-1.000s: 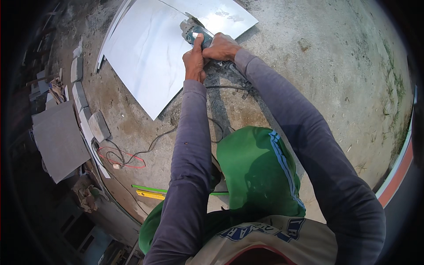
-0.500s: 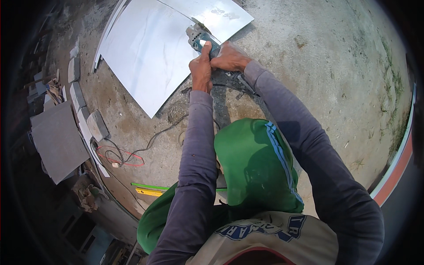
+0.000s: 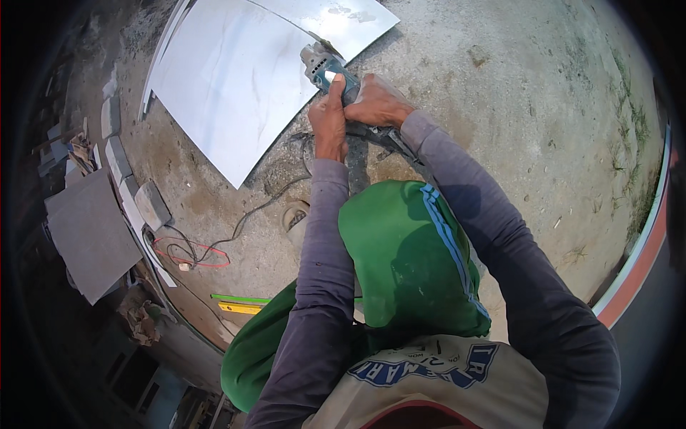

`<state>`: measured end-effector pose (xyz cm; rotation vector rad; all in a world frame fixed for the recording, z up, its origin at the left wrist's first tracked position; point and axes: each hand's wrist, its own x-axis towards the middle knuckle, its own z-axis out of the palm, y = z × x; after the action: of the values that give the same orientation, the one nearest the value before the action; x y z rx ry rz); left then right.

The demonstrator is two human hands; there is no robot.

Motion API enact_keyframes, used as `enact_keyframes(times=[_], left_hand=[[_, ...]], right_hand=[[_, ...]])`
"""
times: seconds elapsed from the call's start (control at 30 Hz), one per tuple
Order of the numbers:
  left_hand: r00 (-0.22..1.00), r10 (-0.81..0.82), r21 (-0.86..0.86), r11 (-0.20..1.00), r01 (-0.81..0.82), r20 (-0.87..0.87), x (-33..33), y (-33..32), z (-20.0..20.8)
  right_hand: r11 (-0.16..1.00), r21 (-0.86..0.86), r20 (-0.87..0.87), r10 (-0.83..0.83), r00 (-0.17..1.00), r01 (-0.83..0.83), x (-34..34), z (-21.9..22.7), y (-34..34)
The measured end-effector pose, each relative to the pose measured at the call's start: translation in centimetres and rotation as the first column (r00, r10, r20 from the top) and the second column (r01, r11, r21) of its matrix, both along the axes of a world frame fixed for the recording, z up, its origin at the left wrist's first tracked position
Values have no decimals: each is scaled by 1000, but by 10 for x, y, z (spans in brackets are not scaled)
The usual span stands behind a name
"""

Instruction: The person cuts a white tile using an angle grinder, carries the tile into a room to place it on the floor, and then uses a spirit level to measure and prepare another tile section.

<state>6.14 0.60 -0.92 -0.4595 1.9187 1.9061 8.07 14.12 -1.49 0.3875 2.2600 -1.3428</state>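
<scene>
An angle grinder [image 3: 319, 66] with a grey metal head and a teal body is gripped in both hands over the near right edge of a large glossy white tile [image 3: 229, 79]. My left hand [image 3: 329, 118] wraps its side, thumb laid along the top of the body. Around the rear of the body closes my right hand [image 3: 376, 101]. The grinder's disc stands at a dark straight line that runs across the tile toward the far side. Whether the disc is spinning cannot be made out. The far end of the tile leaves the picture at the top.
A black cable [image 3: 246, 218] runs over the concrete to a loop of red cord [image 3: 193, 252]. Several blocks [image 3: 152, 205] and a grey tile [image 3: 94, 239] lie at the left. A yellow spirit level [image 3: 239, 308] rests beside my left leg. A red-edged wall [image 3: 629, 286] bounds the right.
Both hands and the grinder have shifted slightly in the picture, as the view moved a little. More of my foot shows beside the left forearm. The grip is unchanged.
</scene>
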Motion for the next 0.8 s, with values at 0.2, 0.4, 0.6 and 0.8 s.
enact_keyframes(times=[0.2, 0.4, 0.6, 0.8], left_hand=[[1000, -31, 1, 1000, 31, 1, 9, 0, -1], [999, -11, 69, 998, 8, 38, 29, -1, -7], [999, 2, 113, 994, -8, 50, 54, -3, -12], [998, -41, 108, 993, 36, 41, 27, -2, -9]], right_hand=[[992, 30, -131, -118, 984, 123, 14, -7, -5], [987, 65, -147, -134, 980, 145, 33, -6, -5], [997, 38, -25, -60, 998, 61, 60, 23, -2], [975, 147, -188, -138, 972, 167, 37, 5, -7]])
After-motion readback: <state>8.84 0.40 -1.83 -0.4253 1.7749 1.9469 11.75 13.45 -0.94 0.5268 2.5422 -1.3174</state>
